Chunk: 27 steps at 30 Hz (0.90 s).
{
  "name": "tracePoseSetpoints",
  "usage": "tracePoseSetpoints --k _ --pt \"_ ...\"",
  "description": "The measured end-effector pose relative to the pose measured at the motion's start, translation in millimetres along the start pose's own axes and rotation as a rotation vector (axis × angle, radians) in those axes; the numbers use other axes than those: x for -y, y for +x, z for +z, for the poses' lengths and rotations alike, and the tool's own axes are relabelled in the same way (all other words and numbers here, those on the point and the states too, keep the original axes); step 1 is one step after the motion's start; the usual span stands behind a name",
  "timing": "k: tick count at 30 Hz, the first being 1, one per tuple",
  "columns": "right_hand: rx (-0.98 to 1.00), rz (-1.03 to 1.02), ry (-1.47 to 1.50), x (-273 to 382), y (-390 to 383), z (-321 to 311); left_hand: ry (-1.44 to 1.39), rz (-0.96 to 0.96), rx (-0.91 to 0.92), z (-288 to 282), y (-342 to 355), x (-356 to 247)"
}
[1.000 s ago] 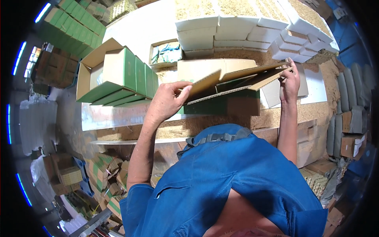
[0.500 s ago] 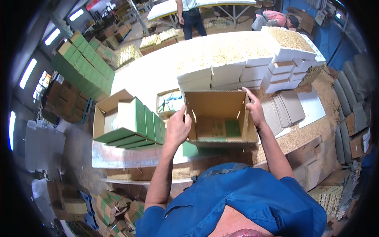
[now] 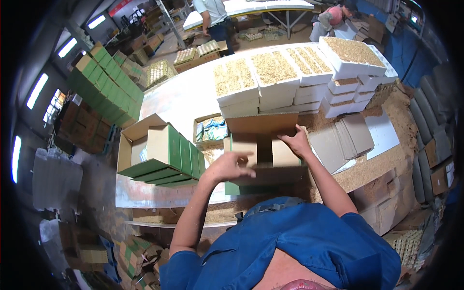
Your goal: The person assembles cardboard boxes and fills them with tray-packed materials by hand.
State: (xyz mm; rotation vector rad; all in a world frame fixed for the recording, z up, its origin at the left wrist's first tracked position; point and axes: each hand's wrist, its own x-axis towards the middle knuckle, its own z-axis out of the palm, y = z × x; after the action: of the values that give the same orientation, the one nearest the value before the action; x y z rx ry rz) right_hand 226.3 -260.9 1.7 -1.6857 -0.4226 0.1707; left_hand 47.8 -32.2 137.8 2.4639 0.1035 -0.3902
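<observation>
In front of me on the table stands a cardboard box [image 3: 265,126] with green on its outside. Its two side flaps lie folded inward with a dark gap between them; the far flap stands up, and the near one sticks out toward me. Over the left flap, my left hand [image 3: 228,166] hovers open, thumb and fingers apart. My right hand [image 3: 297,143] is at the right flap by the far corner, thumb stretched inward and fingers apart, seemingly touching the cardboard. To the left, an open carton [image 3: 130,147] stands beside several green boxes [image 3: 180,151] in a row.
Beyond the box stand stacked white foam trays [image 3: 278,89] filled with brown grain-like material. A small carton [image 3: 209,130] holds blue-and-white packets. Flat cardboard sheets [image 3: 355,134] lie on the right. More green boxes [image 3: 104,84] are stacked far left; two people work at the back.
The box's side flaps have gone from upright to folded inward. My left hand has let go of the left side and lifted; my right hand has loosened its grip and shifted slightly left.
</observation>
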Motion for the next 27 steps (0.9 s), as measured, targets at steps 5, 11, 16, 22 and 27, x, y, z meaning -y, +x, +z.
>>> tracePoseSetpoints --k 5,11,16,22,27 --pt "0.055 0.034 -0.107 -11 10 -10 0.516 0.138 -0.847 44 24 34" --pt "0.208 -0.085 0.137 80 28 -41 -0.387 -0.091 -0.568 68 26 54" --pt "0.021 -0.386 -0.041 88 -8 -14 -0.381 -0.103 -0.642 67 28 51" --pt "0.03 -0.243 -0.012 47 -78 -27 -0.347 0.006 -0.614 69 33 50" --pt "0.217 -0.133 -0.42 25 -83 -84 -0.276 0.012 -0.614 68 32 61"
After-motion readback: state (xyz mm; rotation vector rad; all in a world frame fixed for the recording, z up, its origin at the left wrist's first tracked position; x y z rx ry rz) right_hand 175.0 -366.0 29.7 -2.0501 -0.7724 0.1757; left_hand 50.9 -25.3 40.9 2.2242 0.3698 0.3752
